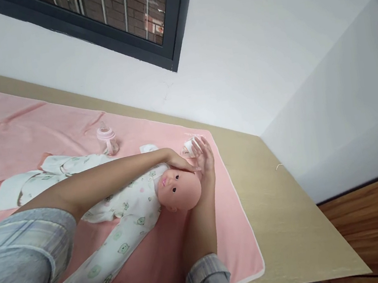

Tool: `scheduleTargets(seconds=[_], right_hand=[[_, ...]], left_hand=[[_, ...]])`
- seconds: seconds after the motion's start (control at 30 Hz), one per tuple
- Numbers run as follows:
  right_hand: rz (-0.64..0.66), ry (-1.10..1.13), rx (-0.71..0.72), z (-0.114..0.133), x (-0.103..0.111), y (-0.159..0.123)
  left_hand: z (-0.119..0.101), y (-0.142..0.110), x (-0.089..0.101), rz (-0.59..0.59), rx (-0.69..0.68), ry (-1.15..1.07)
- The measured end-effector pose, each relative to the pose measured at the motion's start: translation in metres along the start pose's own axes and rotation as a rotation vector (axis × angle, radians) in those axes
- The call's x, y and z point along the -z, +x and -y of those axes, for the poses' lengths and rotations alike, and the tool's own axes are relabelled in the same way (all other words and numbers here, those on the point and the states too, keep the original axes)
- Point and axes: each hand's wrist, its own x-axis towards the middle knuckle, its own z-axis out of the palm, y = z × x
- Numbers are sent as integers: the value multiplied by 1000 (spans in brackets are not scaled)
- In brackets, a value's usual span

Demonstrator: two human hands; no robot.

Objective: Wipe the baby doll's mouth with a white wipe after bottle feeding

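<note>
A baby doll [178, 191] in a white printed sleepsuit [118, 236] lies on a pink blanket [236, 228], head toward the right. My left hand [177, 161] reaches across the doll's body and rests flat on the top of its head, fingers together. My right hand [204, 154] is raised just beyond the head with palm up and fingers stretched out, empty. A small white item [187, 147] lies right behind my right hand's fingers.
A pink baby bottle [107, 140] stands on the blanket behind the doll. White baby clothes [40, 181] lie at the left, and a small white cloth [148, 148] near the bottle. The blanket covers a beige tabletop [291, 220] against a white wall under a dark-framed window [144, 21].
</note>
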Motion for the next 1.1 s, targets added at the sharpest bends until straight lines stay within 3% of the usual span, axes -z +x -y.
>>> scheduleTargets(seconds=[0.1, 0.2, 0.33, 0.4, 0.5, 0.63, 0.7, 0.8, 0.87, 0.97, 1.1], right_hand=[[-207, -81, 34, 10, 37, 8], [-485, -212, -4, 12, 70, 10], [-557, -316, -94, 4, 91, 9], [-529, -348, -103, -1, 92, 9], [-463, -398, -81, -6, 86, 8], [-350, -483, -104, -10, 77, 7], [-298, -532, -122, -11, 72, 5], [-235, -586, -173, -13, 66, 1], [-202, -615, -222, -15, 63, -1], [-166, -661, -253, -20, 66, -1], [-168, -663, -242, -29, 76, 2]], left_hand=[[0, 3, 0, 184, 63, -17], [-1, 9, -3, 245, 111, -17], [-3, 16, -3, 199, 123, 38], [-6, 12, 4, 97, 71, 96], [-10, -11, 21, -179, -75, 195], [-1, -71, 37, -542, -217, 277], [15, -105, 39, -833, -292, 317], [52, -153, 39, -1192, -177, 302], [83, -180, 39, -1376, 9, 264], [127, -210, 37, -1433, 252, 239], [173, -224, 31, -1355, 323, 220]])
